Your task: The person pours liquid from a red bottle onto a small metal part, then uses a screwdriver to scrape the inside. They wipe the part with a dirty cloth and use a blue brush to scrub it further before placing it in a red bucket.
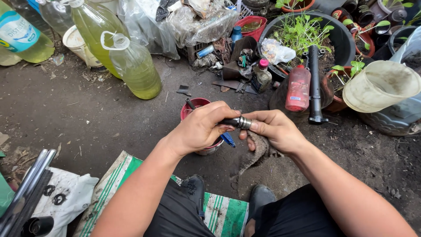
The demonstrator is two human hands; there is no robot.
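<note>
In the middle: the left hand [199,129] and the right hand [275,130] meet over the dirt ground [87,114], and both hold one small metal part [238,122].
Metal part: a short dark rod with shiny silver rings, lying sideways between the two hands.
Left hand fingers: curled tight around the dark end of the part.
Right hand fingers: the thumb and first fingers pinch the ringed end; the other fingers are bent under it.
Below the hands: a red cup [198,115] stands right under the left hand, with a blue tool [227,139] beside it and a dirty rag [256,152] under the right hand.
Far left: big clear plastic bottles [133,66] with yellow liquid; one at the left edge has a blue and white label.
Far right: a red bottle [297,87] with a small blue and white label lies next to a long black tube [314,83].
Behind that: a black pot with green plants [305,33] and a cream pot [380,85] tipped on its side.
Near left: silver pipes [26,184] on a white cloth [66,193].
Near: a green and white striped mat [223,215] under the person's shoes.
</note>
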